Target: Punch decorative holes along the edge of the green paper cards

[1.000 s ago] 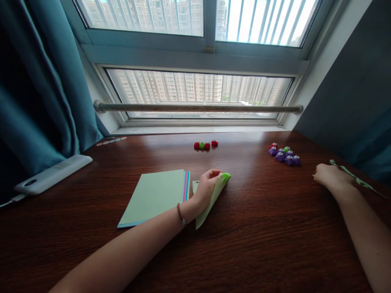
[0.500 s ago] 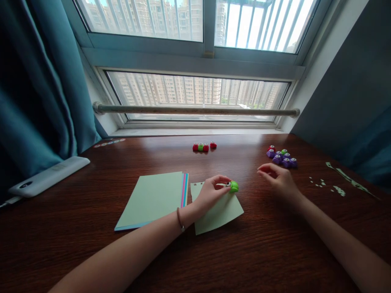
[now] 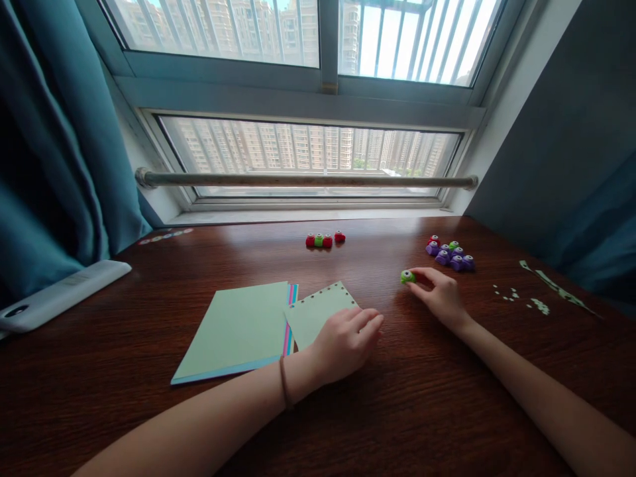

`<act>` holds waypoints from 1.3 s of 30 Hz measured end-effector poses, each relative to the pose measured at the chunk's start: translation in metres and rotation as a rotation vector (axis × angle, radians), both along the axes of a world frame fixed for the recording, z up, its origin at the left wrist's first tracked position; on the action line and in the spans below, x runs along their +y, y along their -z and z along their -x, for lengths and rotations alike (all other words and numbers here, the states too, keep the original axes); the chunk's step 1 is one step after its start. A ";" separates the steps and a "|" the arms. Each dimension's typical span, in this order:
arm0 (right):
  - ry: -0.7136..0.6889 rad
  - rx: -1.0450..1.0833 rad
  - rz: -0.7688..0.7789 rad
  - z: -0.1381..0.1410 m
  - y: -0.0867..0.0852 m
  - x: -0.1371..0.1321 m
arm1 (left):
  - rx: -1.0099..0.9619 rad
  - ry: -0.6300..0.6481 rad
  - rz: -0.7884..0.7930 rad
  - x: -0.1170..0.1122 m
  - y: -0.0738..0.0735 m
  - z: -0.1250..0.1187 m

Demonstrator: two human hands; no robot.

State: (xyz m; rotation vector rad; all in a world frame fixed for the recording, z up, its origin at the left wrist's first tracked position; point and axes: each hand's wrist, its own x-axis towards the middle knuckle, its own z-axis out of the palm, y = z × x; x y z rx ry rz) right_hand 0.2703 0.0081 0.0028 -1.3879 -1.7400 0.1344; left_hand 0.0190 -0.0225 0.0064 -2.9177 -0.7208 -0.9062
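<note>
My right hand (image 3: 440, 295) pinches a small green paper punch (image 3: 407, 277) that rests on the dark wooden table (image 3: 422, 397), just left of a cluster of purple, green and red punches (image 3: 450, 255). My left hand (image 3: 348, 341) lies loosely curled on the near right corner of a light green sheet (image 3: 318, 311) with a row of punched holes along its far edge. That sheet overlaps a stack of coloured paper (image 3: 238, 331) to its left.
A row of red and green punches (image 3: 322, 240) sits near the window sill. Paper scraps (image 3: 539, 305) and a green strip (image 3: 556, 286) lie at the right. A white device (image 3: 54, 295) rests at the left by the teal curtain (image 3: 44, 165).
The green punch passed from my left hand to my right, which carried it right off the sheet. My left hand settled flat on the sheet, which shifted left.
</note>
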 end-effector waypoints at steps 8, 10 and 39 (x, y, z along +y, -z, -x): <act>0.597 -0.006 0.114 -0.092 0.023 0.033 | 0.281 0.011 -0.143 -0.019 0.000 -0.005; 0.659 -0.013 0.145 -0.102 0.027 0.035 | 0.289 0.023 -0.146 -0.020 -0.001 -0.006; 0.563 -0.085 -0.137 -0.062 0.013 0.023 | 0.253 0.211 -0.231 -0.022 -0.003 -0.003</act>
